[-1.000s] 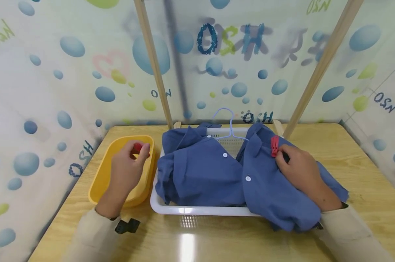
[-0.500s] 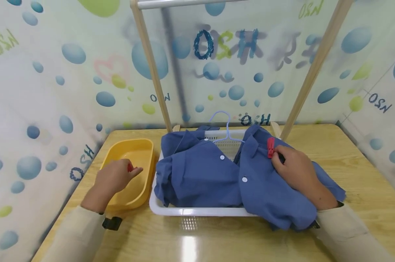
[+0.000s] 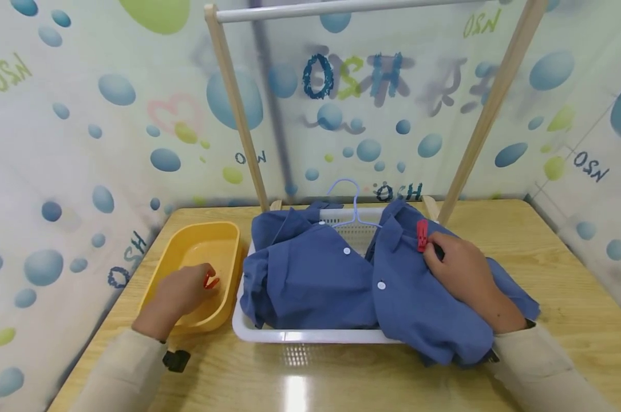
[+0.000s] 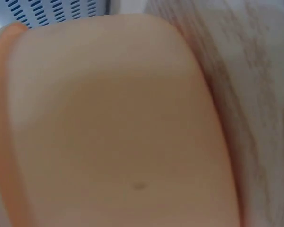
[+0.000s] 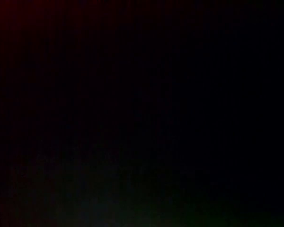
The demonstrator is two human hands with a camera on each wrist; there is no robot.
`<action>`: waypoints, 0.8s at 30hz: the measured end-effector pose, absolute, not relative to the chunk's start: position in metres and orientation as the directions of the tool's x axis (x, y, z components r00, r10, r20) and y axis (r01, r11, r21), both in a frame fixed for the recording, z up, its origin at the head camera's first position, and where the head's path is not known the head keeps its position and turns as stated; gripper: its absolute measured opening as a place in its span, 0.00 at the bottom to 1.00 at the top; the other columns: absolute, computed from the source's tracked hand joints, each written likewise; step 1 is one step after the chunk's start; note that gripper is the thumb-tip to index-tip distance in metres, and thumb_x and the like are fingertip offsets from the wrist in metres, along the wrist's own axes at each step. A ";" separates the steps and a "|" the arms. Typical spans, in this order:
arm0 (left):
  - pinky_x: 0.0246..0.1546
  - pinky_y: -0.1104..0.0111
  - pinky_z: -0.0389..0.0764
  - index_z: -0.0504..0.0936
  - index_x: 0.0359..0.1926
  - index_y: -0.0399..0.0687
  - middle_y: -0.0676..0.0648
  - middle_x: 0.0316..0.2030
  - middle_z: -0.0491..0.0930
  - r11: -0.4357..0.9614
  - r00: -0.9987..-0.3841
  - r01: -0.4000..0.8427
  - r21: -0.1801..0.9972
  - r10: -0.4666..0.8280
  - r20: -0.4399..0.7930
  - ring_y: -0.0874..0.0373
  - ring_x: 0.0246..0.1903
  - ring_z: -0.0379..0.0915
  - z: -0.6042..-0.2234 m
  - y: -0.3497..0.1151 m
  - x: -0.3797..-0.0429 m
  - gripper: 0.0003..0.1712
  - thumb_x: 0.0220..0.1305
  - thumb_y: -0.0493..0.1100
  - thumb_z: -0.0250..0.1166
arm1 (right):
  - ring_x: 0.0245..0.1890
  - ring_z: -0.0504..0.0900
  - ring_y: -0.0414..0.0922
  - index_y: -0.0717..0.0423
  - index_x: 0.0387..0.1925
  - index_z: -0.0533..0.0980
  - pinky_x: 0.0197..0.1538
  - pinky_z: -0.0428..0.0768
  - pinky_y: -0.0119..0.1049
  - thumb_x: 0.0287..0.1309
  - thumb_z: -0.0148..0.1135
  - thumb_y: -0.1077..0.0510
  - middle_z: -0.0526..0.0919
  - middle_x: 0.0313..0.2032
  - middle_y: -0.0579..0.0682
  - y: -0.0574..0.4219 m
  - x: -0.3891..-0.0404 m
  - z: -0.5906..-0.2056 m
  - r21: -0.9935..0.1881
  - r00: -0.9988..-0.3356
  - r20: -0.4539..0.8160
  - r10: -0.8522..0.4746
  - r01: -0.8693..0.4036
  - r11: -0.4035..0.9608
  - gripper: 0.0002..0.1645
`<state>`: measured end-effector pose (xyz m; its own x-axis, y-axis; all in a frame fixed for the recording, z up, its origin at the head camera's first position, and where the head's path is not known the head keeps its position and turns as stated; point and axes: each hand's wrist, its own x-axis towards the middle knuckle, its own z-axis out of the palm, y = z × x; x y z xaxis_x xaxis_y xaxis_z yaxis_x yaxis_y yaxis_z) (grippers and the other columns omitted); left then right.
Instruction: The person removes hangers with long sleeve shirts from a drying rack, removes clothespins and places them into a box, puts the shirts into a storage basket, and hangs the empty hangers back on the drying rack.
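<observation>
Left hand (image 3: 180,293) pinches small red clip (image 3: 213,282) over yellow tray (image 3: 207,250), left on desk (image 3: 372,380). Right hand (image 3: 461,268) grips blue shirt (image 3: 320,289), fingertips at pinkish-red clip (image 3: 422,233). Shirt draped across white basket (image 3: 336,336).

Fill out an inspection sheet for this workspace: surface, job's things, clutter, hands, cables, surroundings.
Surface: wood-grain table, glare in front of the basket.
Job's things: blue shirt over white basket, spilling past its right end; hanger hook at the shirt's neck; red clip against the shirt; yellow tray left of the basket.
Clutter: nothing seen.
Hands: left hand, over the tray, pinches a small red item; right hand grips the shirt beside the clip. Right wrist view nearly black.
Cables: nothing seen.
Surroundings: patterned wall; wooden posts with pale rail.
</observation>
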<state>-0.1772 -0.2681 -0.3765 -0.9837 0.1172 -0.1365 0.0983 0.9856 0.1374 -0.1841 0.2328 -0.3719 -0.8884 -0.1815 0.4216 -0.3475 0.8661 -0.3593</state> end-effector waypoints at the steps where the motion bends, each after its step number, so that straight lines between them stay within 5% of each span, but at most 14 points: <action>1: 0.25 0.64 0.70 0.79 0.48 0.38 0.47 0.26 0.76 0.985 -0.982 0.099 0.142 0.120 -0.145 0.52 0.24 0.68 -0.377 -0.268 -0.177 0.19 0.60 0.46 0.70 | 0.17 0.65 0.41 0.53 0.24 0.73 0.24 0.63 0.35 0.65 0.54 0.60 0.67 0.15 0.46 0.233 -0.184 -0.372 -0.359 -0.889 0.421 -0.181 -0.347 0.867 0.12; 24: 0.33 0.59 0.79 0.77 0.45 0.33 0.43 0.28 0.77 0.978 -0.976 0.098 0.183 0.131 -0.176 0.50 0.28 0.73 -0.391 -0.268 -0.186 0.18 0.63 0.44 0.68 | 0.16 0.65 0.41 0.54 0.25 0.74 0.24 0.62 0.35 0.64 0.54 0.61 0.67 0.15 0.46 0.232 -0.186 -0.371 -0.367 -0.884 0.430 -0.184 -0.357 0.859 0.11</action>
<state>-0.1858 -0.2685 -0.3909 -0.9757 0.1307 -0.1761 0.0981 0.9782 0.1829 -0.1858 0.2319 -0.3712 -0.8838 -0.1836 0.4303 -0.3571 0.8590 -0.3670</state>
